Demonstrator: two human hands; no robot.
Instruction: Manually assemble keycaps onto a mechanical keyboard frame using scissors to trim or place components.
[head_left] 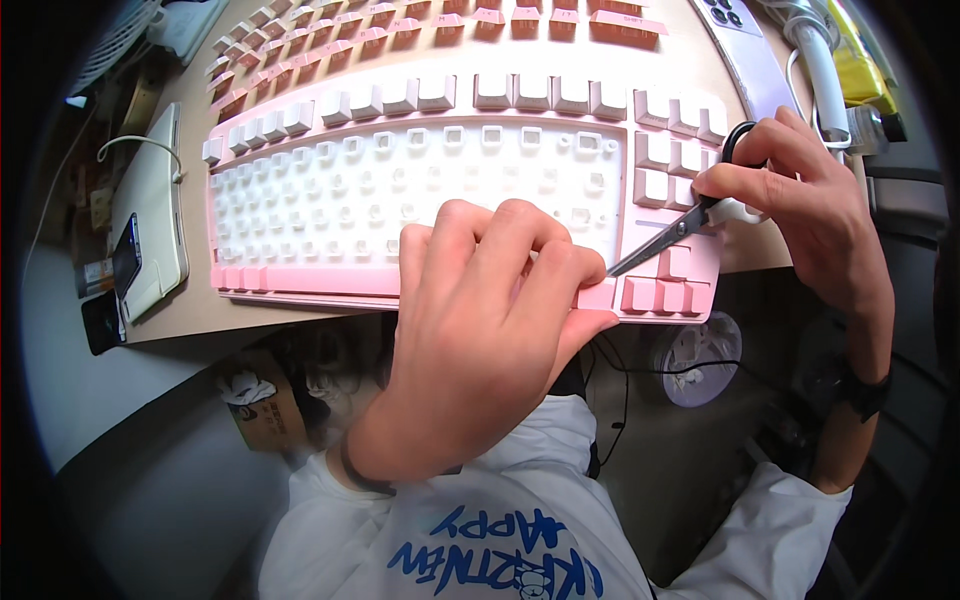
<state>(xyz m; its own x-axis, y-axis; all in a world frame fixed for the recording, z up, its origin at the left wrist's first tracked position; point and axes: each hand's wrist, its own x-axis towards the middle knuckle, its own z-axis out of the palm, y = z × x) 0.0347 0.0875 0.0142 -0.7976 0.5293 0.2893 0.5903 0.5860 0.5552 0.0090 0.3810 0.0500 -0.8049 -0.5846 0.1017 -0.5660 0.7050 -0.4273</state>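
A pink and white keyboard (640, 228) lies near the table's front edge, its middle rows bare of keycaps so the white switch housings show. Keycaps remain on the top row, the right-hand cluster, the arrow keys and the pink bottom row. My left hand (485, 310) bends over the bottom row, thumb and fingertips closed on a pink keycap (597, 293) at its right end. With my right hand (800, 195) I grip a pair of scissors (665, 243) by the handles. The scissors' dark blades point down-left, their tips at that keycap beside my left fingertips.
Rows of loose pink and white keycaps (400, 35) sit behind the keyboard. A purple phone-like slab (735, 55) and a white cylinder (815, 70) stand back right. At the left is a white case (160, 230). Below are a bin (700, 375) and a cardboard box (270, 415).
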